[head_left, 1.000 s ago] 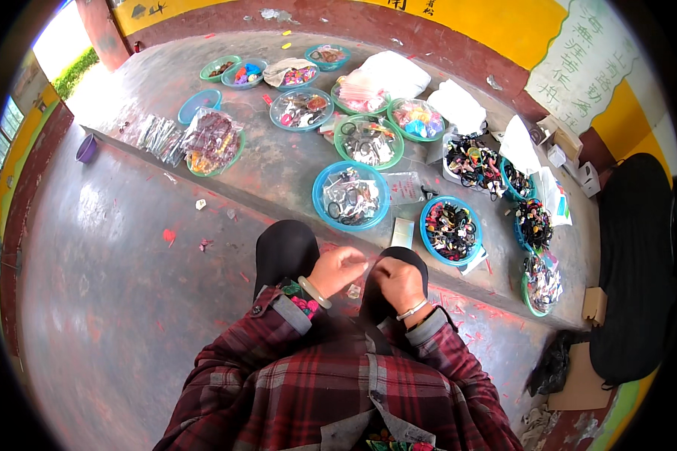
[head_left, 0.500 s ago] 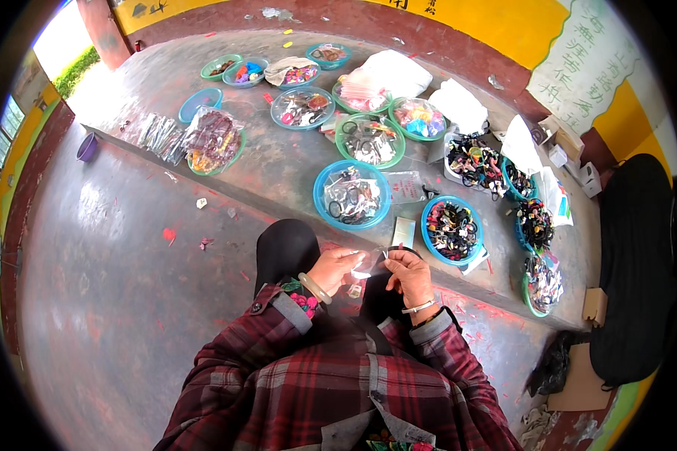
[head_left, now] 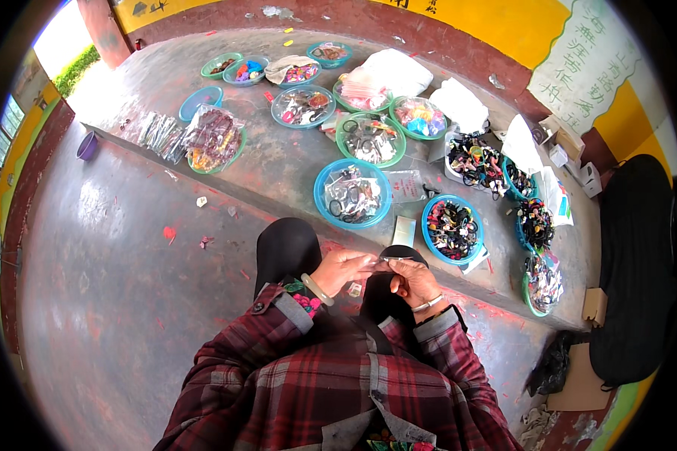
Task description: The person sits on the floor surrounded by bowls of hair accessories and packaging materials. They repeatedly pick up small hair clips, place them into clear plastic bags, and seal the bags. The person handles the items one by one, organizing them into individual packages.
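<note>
My left hand (head_left: 344, 270) and my right hand (head_left: 416, 283) meet above my knees, fingertips nearly touching. Pinched between them is a small clear plastic bag (head_left: 384, 264), now seen almost edge-on and mostly covered by my fingers. Whether anything lies inside it cannot be made out. Just beyond my hands, on the raised ledge, sits a blue basin (head_left: 320, 197) with black hair ties and clear packets. To its right is a blue basket (head_left: 427, 239) of black and coloured hair ties. A pale flat card box (head_left: 404, 231) lies between the two.
More basins and baskets cover the concrete ledge (head_left: 267, 161), among them a green basin (head_left: 341, 147) and a bagged heap (head_left: 213, 139). White sacks (head_left: 459, 105) stand behind. A long black case (head_left: 632, 270) and cardboard (head_left: 579, 387) are at the right. A purple bucket (head_left: 87, 147) stands far left.
My hands have drawn closer together. The clear bag, spread out and visible between them before, is now turned edge-on and largely hidden by my fingers.
</note>
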